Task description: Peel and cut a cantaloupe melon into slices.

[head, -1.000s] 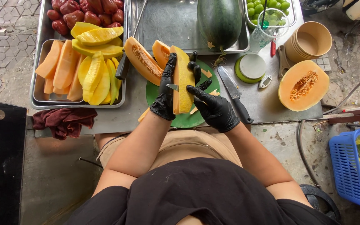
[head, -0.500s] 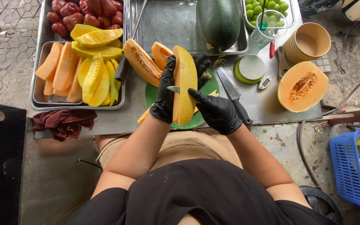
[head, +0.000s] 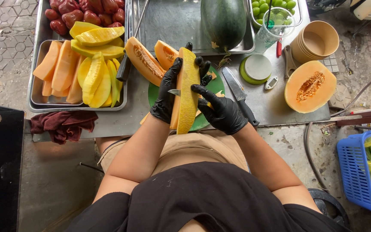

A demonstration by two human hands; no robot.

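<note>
Melon wedge [head: 188, 90] held upright-ish above the green board [head: 211, 88], long axis running away from me, far tip near the steel tray [head: 185, 25], near tip toward my waist. Rind side faces up, pale yellow-green and smooth; orange flesh shows only as a thin strip along its left edge.

Left hand [head: 166, 96]: black glove, fingers closed around the wedge from the left, thumb and fingertips curling over the far end. This hand carries the weight.

Right hand [head: 222, 109]: black glove, closed on a small knife whose blade [head: 174, 92] pokes out on the left side of the wedge, about mid-length. Handle hidden in the fist. Index finger lies across the rind.

Key relation: blade crosses the wedge at right angles to the long axis, between rind and flesh, so any stroke runs along that axis. Right hand sits nearer the near half; left covers the far half.

Around: two seeded wedges [head: 144, 60] just left of the board, a larger knife [head: 239, 94] to the right, half melon [head: 310, 86] well apart, cut fruit in the pan [head: 37, 99].
</note>
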